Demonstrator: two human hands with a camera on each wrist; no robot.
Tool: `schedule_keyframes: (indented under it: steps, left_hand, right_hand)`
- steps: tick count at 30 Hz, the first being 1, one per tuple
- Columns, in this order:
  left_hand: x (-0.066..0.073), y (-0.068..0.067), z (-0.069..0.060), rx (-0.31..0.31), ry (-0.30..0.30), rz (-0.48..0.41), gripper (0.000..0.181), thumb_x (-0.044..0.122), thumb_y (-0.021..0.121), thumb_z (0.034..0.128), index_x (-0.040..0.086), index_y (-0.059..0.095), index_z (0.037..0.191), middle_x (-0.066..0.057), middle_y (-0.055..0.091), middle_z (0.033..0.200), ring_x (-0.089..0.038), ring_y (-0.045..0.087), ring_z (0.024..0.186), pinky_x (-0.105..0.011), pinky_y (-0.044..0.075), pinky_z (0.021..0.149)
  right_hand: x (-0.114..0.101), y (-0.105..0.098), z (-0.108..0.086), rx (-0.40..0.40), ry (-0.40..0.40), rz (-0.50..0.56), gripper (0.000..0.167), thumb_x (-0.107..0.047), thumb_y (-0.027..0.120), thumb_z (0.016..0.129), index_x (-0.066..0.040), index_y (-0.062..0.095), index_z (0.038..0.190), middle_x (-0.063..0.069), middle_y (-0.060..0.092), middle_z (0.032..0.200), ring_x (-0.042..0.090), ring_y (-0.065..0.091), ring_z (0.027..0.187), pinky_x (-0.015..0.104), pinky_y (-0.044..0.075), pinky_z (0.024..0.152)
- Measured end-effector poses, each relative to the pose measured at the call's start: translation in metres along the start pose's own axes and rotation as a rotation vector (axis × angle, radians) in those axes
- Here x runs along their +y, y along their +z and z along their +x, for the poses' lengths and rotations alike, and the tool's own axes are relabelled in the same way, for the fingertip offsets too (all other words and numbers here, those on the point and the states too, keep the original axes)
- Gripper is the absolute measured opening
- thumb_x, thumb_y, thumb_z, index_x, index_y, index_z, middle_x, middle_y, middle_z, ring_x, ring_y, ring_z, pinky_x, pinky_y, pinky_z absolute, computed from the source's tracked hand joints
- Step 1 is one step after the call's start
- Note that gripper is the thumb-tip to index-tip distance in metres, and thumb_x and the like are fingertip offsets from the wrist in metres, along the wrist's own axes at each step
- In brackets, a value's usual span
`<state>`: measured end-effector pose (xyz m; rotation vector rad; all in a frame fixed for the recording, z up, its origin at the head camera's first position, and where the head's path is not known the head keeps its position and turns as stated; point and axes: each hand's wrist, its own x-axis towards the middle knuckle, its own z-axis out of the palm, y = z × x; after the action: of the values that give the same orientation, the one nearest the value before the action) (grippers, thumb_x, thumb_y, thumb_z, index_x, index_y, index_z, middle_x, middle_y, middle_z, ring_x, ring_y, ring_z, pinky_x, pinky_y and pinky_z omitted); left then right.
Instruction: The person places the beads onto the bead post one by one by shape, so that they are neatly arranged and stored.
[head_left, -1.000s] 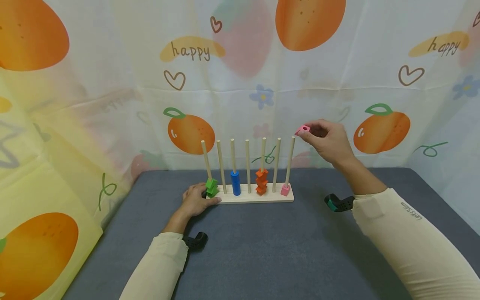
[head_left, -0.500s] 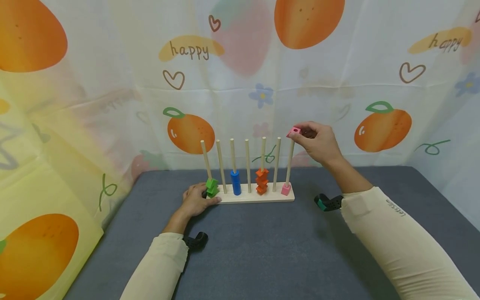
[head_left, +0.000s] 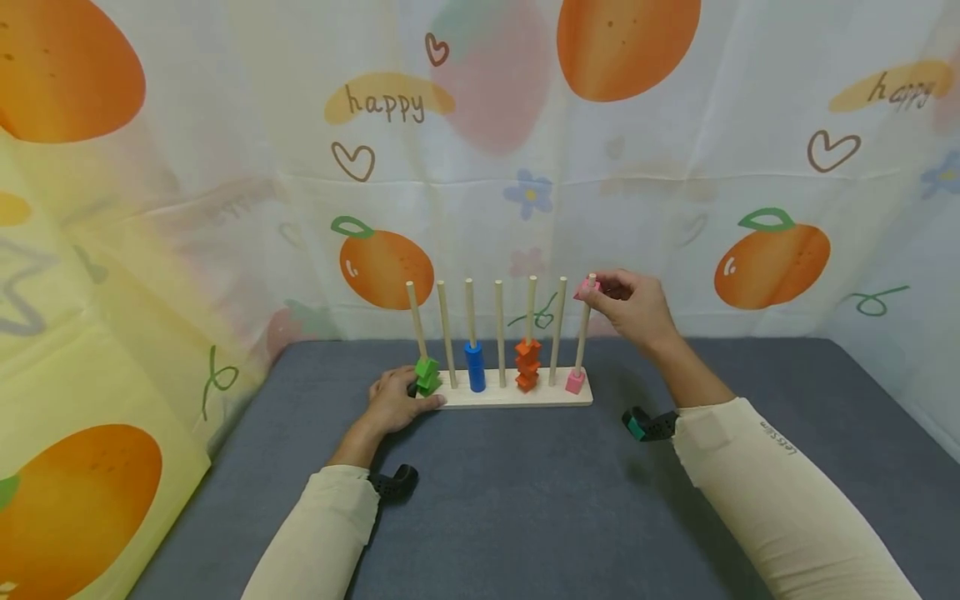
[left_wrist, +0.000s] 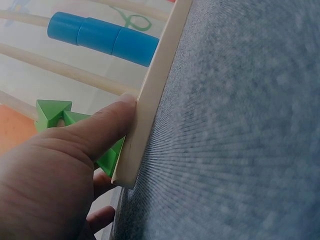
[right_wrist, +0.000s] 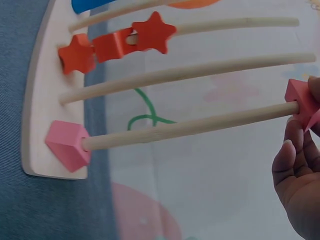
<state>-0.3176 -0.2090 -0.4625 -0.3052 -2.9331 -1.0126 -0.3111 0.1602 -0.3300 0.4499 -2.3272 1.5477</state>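
Observation:
A wooden peg rack [head_left: 510, 401] with a row of upright pegs stands on the table. My left hand [head_left: 392, 405] holds its left end, the thumb [left_wrist: 107, 120] on the base edge and the other fingers behind. With my right hand [head_left: 637, 310] I pinch a pink block [right_wrist: 300, 97], which is threaded over the top of the rightmost peg [right_wrist: 195, 127]. Another pink block [right_wrist: 69, 146] sits at the foot of that same peg. Green triangular blocks [head_left: 427, 377], blue cylinders [left_wrist: 102, 36] and orange-red star blocks [right_wrist: 155, 33] sit on other pegs.
The rack rests on a dark grey cloth-covered table [head_left: 510, 500]. Close behind it hangs a pale curtain [head_left: 480, 208] printed with fruit. Three pegs carry no blocks, among them the one [head_left: 557, 333] just left of the right hand's peg.
My right hand has moved left and then down, bringing the pink block from beside the rightmost peg onto its tip, which now pokes through. My left hand stays on the rack.

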Motion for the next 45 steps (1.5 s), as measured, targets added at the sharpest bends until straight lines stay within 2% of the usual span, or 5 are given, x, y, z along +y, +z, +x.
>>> schedule_keyframes:
  steps: [8,16,21,31,45]
  left_hand:
    - [-0.002,0.001,0.001,0.004,0.014,-0.015,0.052,0.034,0.078,0.0827,0.004,0.065,0.123,-0.017,0.047,0.140,-0.037,0.030,0.132,-0.058,0.009,0.105]
    - [-0.001,0.000,0.000,-0.004,0.006,-0.005,0.057,0.036,0.077,0.0827,0.004,0.062,0.127,-0.019,0.045,0.141,-0.038,0.029,0.132,-0.058,0.010,0.105]
    - [-0.002,0.000,0.001,-0.007,-0.004,0.001,0.057,0.036,0.078,0.0824,0.004,0.062,0.128,-0.019,0.045,0.142,-0.038,0.029,0.132,-0.058,0.010,0.105]
    - [-0.001,-0.001,0.000,0.010,0.014,-0.012,0.059,0.039,0.078,0.0815,0.002,0.063,0.125,-0.020,0.046,0.141,-0.040,0.030,0.131,-0.057,0.011,0.105]
    - [-0.003,0.003,-0.003,0.010,0.005,0.013,0.057,0.036,0.077,0.0824,0.004,0.062,0.127,-0.018,0.046,0.141,-0.038,0.030,0.131,-0.058,0.012,0.104]
  right_hand:
    - [-0.015,0.007,-0.018,-0.026,0.009,0.019,0.027,-0.008,0.067,0.092,0.009,0.065,0.113,0.025,0.064,0.103,0.028,0.059,0.088,0.024,0.047,0.068]
    - [0.040,0.021,-0.021,-0.011,0.070,-0.016,0.034,-0.025,0.070,0.091,0.000,0.068,0.114,0.014,0.066,0.102,0.023,0.060,0.090,0.030,0.048,0.072]
    - [0.054,0.029,-0.027,0.014,0.080,-0.040,0.030,-0.021,0.070,0.091,0.001,0.069,0.111,0.014,0.066,0.100,0.025,0.059,0.089,0.032,0.047,0.073]
    - [0.070,0.037,-0.040,-0.006,0.114,-0.064,0.024,-0.021,0.072,0.089,0.000,0.070,0.101,0.011,0.066,0.093,0.025,0.058,0.085,0.037,0.048,0.076]
    - [0.085,0.042,-0.054,-0.064,0.197,-0.137,0.033,-0.020,0.072,0.089,0.002,0.068,0.113,0.011,0.068,0.095,0.027,0.061,0.089,0.040,0.050,0.076]
